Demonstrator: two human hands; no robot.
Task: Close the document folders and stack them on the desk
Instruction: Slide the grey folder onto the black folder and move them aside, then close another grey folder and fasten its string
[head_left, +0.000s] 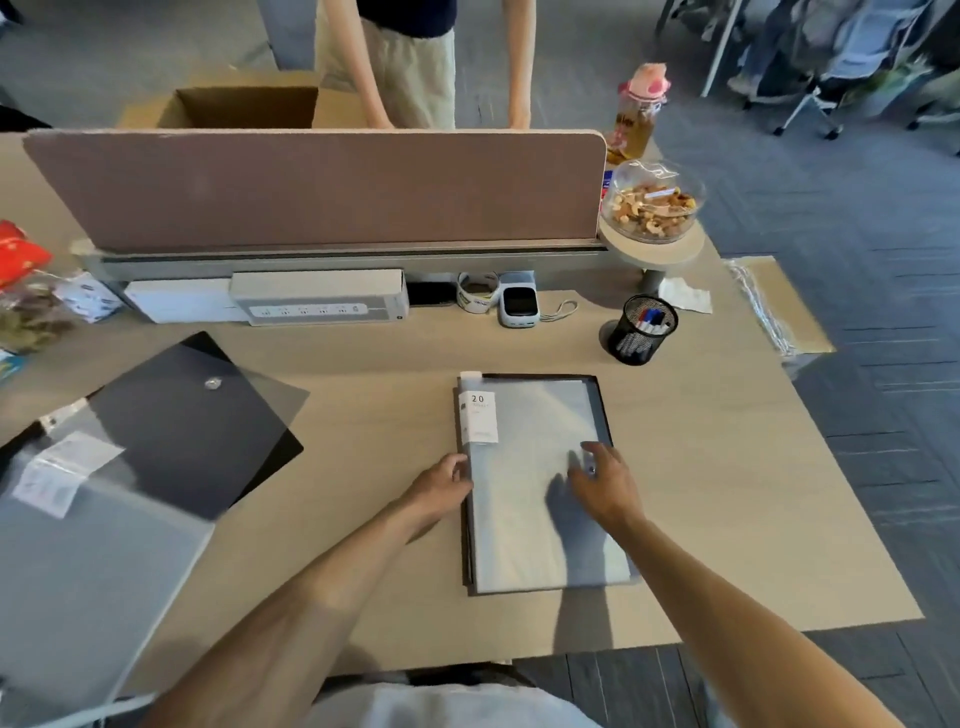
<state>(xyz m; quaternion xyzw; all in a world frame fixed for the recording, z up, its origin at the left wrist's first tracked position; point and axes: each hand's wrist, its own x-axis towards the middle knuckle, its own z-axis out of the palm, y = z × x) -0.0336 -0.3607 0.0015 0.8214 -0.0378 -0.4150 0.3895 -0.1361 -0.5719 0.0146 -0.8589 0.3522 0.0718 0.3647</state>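
Note:
A closed translucent white folder (530, 457) with a "20" label lies on a dark folder, whose edge (602, 400) shows around it, mid-desk. My left hand (441, 483) touches the stack's left spine edge, fingers curled against it. My right hand (602, 480) hovers just over the top cover, fingers spread, holding nothing. At the left lies a black snap-button folder (197, 426) with its flap open, and a translucent grey folder (78, 561) overlaps its near corner.
A brown partition (311, 187) bounds the desk's back, with a power strip box (317, 299), tape roll (475, 293) and small device (518, 306) below it. A mesh pen cup (641, 330) and a nut bowl (652, 205) stand right. A person stands behind the partition.

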